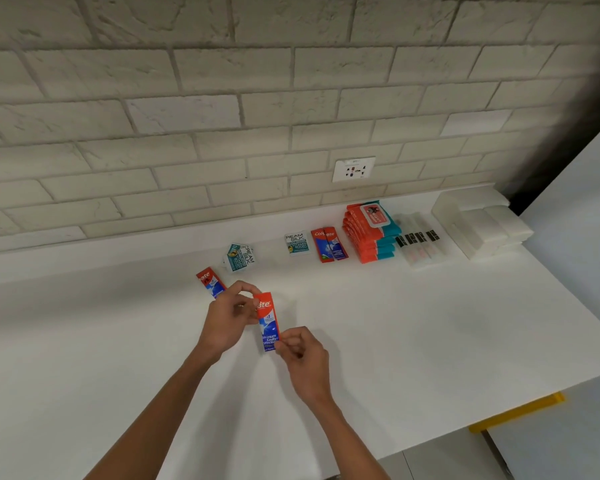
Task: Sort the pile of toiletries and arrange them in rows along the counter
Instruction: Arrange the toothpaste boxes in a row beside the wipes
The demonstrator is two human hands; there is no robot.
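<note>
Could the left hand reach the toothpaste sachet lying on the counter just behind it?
Probably yes: the lying sachet sits right by the left hand, nothing between them, but that hand is busy pinching the held sachet.

Along the back of the bench I see a row, left to right: conditioner sachet, toothpaste sachets, stack of wipes, toothbrushes, then stacked packs at the far right. Left of the row lie loose conditioner sachets, with a loose toothpaste sachet before them. Nearer me, the left hand and right hand pinch the held sachet between them.
</note>
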